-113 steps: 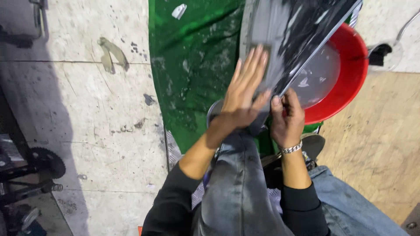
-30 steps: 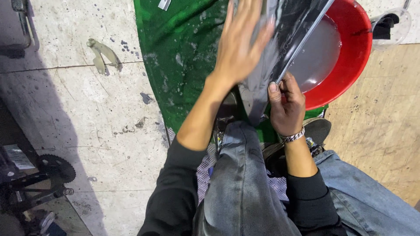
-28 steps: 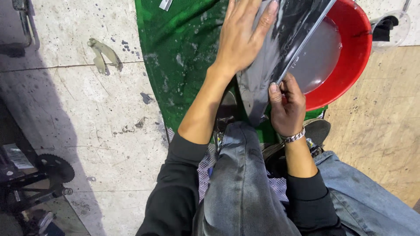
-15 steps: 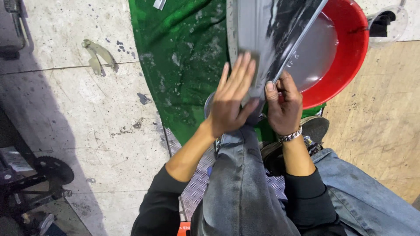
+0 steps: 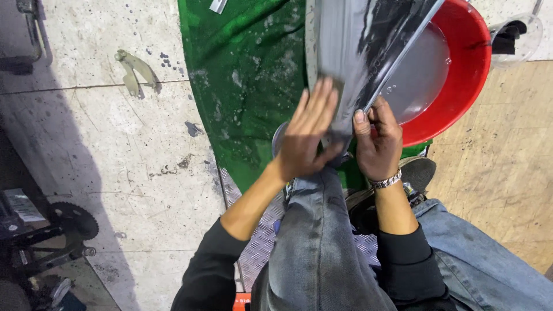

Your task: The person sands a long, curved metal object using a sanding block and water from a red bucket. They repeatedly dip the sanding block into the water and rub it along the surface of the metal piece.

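Meanwhile left hand lies flat (fingers released) on grey panel; right hand grips its edge.

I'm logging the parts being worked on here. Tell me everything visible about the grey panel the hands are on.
The panel is a long, flat grey piece, shiny and wet-looking, streaked with black smears. It looks like metal or painted plastic; which one I cannot tell. It slants from the person's knee up past the top edge, partly over the red basin of water. The left hand lies flat on its face, fingers spread. The right hand has a grip on its lower right edge. Its lower end rests by the jeans knee.
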